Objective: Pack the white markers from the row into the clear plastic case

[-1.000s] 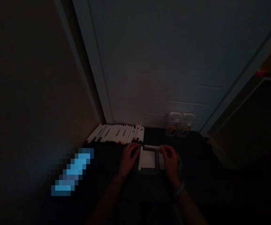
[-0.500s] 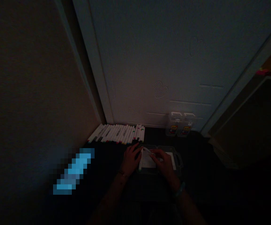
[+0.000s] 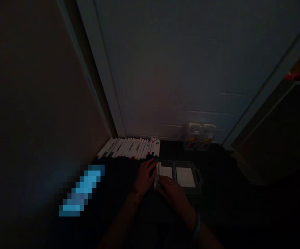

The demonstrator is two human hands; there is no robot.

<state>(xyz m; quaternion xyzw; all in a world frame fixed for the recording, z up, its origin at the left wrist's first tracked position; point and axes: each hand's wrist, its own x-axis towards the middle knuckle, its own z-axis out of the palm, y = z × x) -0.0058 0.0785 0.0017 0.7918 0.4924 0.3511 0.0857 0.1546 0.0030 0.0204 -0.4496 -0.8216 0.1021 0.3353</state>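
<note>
Lower centre of frame: right hand [image 3: 171,189], fingers curled nearly closed, held white marker [image 3: 160,168] in open clear case's [image 3: 197,190] left half; left hand [image 3: 145,178] was loosely spread, gripping nothing visible, at left edge.

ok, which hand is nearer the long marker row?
Left. The left hand is just in front of the marker row, toward its right end; the right hand is farther back toward the wearer and right, at the open case.
</note>
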